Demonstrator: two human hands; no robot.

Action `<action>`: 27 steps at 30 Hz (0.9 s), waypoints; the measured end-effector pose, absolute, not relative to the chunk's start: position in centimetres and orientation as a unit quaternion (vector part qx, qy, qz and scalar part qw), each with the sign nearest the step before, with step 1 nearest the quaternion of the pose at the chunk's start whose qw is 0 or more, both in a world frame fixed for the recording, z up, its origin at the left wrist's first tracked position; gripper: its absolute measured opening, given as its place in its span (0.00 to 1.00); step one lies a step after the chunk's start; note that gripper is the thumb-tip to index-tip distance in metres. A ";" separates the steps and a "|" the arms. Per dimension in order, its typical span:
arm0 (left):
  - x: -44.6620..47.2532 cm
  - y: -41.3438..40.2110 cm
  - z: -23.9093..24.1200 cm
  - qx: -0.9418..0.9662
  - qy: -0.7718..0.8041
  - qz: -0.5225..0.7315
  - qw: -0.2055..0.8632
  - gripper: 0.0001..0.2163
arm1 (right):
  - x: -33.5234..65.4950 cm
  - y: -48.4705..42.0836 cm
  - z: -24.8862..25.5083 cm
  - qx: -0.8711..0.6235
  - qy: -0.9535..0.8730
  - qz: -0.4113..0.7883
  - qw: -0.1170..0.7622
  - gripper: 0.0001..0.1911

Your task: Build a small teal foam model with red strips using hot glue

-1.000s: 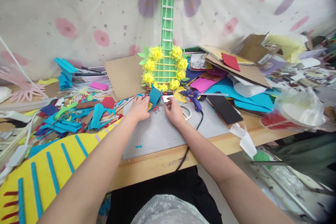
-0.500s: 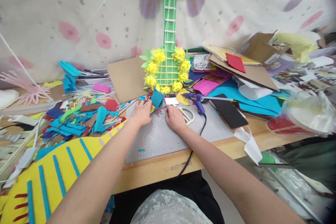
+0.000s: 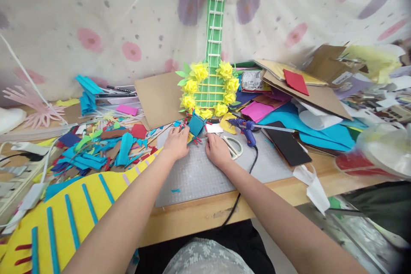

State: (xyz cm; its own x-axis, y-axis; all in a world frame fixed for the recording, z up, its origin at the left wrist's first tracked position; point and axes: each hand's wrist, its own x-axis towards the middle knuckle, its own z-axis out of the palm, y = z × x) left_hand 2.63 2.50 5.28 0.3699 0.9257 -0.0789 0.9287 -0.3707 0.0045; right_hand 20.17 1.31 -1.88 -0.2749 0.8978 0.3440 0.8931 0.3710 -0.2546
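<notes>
My left hand point(image 3: 176, 142) pinches a small blue paper piece with red fringe point(image 3: 195, 125) at the far edge of a grey cutting mat point(image 3: 205, 171). My right hand point(image 3: 217, 150) rests on the mat just right of that piece, fingers curled and touching its lower edge. Whether it grips anything is hidden. Behind them a green paper guitar point(image 3: 214, 51) ringed with yellow paper flowers stands against the wall.
A blue glue gun point(image 3: 246, 129) with black cord and white-handled scissors point(image 3: 234, 147) lie right of my hands. Blue and coloured paper scraps point(image 3: 93, 150) cover the left. A yellow board with blue stripes point(image 3: 58, 218) overhangs front left. Cardboard and paper sheets point(image 3: 308, 94) pile at right.
Both hands stay at the blue piece. The view has shifted, so everything sits a little further right and lower in the picture.
</notes>
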 end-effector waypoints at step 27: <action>4.0 3.2 4.9 0.790 0.611 0.010 0.052 0.27 | 20.8 1.4 -0.9 -0.601 -0.703 0.183 0.334 0.11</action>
State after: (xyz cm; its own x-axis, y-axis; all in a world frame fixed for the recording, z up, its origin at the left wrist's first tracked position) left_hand 4.00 3.17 4.90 0.2542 0.9660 -0.0472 0.9639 -0.2490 0.0944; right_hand 20.75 1.39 -0.89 -0.0543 0.9667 0.2501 0.7219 0.2110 -0.6590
